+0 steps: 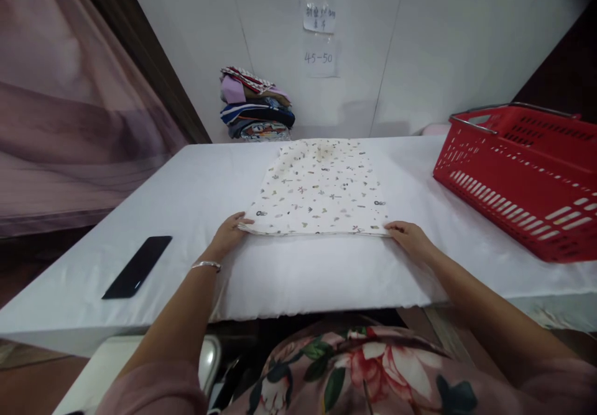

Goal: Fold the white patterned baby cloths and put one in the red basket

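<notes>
A white cloth (321, 188) with a small scattered print lies folded and flat on the white-covered table (298, 278). Brownish marks show near its far edge. My left hand (229, 233) pinches the near left corner, with the thumb resting on top. At the near right corner, my right hand (409, 238) grips the cloth between thumb and fingers. The near edge between my hands runs almost straight and shows more than one layer.
A black phone (137, 267) lies on the table at the left. On the right stands a red plastic basket (522, 178) with metal handles. A stack of folded fabrics (256, 107) sits at the back against the wall, below paper signs (319, 57).
</notes>
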Motion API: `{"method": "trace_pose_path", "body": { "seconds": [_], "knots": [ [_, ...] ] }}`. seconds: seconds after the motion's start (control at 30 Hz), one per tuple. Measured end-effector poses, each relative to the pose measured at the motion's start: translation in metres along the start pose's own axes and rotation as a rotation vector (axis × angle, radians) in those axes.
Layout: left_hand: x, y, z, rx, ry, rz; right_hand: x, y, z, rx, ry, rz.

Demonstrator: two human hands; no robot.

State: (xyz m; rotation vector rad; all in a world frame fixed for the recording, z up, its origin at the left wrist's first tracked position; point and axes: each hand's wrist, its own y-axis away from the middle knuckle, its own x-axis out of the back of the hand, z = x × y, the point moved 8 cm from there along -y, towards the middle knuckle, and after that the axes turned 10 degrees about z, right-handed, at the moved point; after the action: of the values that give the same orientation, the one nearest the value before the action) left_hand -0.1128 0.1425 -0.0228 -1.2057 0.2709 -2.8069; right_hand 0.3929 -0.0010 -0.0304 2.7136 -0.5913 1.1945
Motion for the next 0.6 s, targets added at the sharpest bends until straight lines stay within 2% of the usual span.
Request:
{"method": "trace_pose_path", "body": {
  "seconds": [0.1,0.13,0.2,0.3,0.4,0.5,0.6],
  "knots": [
    [0.008,0.008,0.011,-0.036,-0.091,0.124,0.005,0.007,-0.006,0.237,0.128,0.025],
    [0.007,0.013,0.023,-0.089,-0.116,0.175,0.006,0.011,-0.007,0.300,0.143,0.037],
    [-0.007,0.028,0.060,-0.260,-0.146,0.216,0.010,0.018,-0.011,0.413,0.139,0.088],
    [-0.053,0.057,0.130,-0.521,-0.182,0.136,0.014,0.023,-0.024,0.576,0.112,0.164],
    [-0.102,0.080,0.189,-0.682,-0.173,0.049,0.005,0.020,-0.036,0.700,0.092,0.136],
    [-0.145,0.089,0.223,-0.755,-0.114,-0.070,-0.004,0.012,-0.038,0.725,0.062,0.122],
    [-0.173,0.086,0.235,-0.759,-0.095,-0.144,-0.006,0.005,-0.029,0.650,-0.028,0.165]
  ]
}}
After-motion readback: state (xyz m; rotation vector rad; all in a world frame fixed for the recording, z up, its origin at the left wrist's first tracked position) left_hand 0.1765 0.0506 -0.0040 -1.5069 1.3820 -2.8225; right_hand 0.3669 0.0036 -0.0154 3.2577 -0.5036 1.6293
